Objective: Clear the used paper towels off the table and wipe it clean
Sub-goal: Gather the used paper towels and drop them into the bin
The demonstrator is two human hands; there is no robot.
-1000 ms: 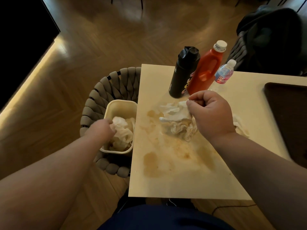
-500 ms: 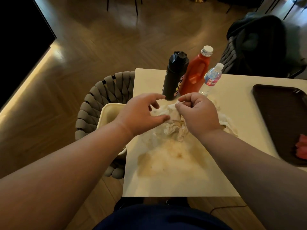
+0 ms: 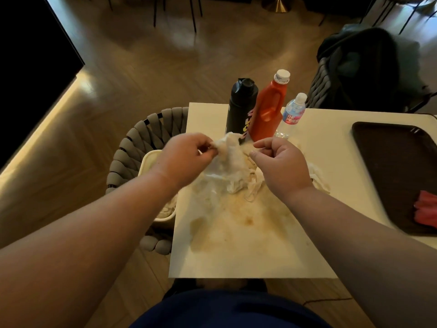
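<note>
A heap of crumpled, stained paper towels (image 3: 233, 171) lies near the far left part of the cream table (image 3: 248, 256). My left hand (image 3: 184, 157) pinches the top edge of one towel and lifts it. My right hand (image 3: 281, 164) pinches the same towel pile from the right, fingers curled. More towel (image 3: 318, 177) peeks out behind my right wrist. Brown smears (image 3: 246, 218) cover the table in front of the heap. A cream bin (image 3: 147, 162) with used towels inside sits on a woven chair left of the table.
A black bottle (image 3: 238, 110), an orange bottle (image 3: 269, 107) and a small water bottle (image 3: 292, 116) stand just behind the towels. A dark tray (image 3: 390, 162) holding something red (image 3: 426, 209) lies at the right. A woven grey chair (image 3: 132, 147) and a chair with dark clothing (image 3: 354, 69) flank the table.
My left hand came back from the bin to the heap and took hold of a towel's edge. Both hands have raised the towel a little.
</note>
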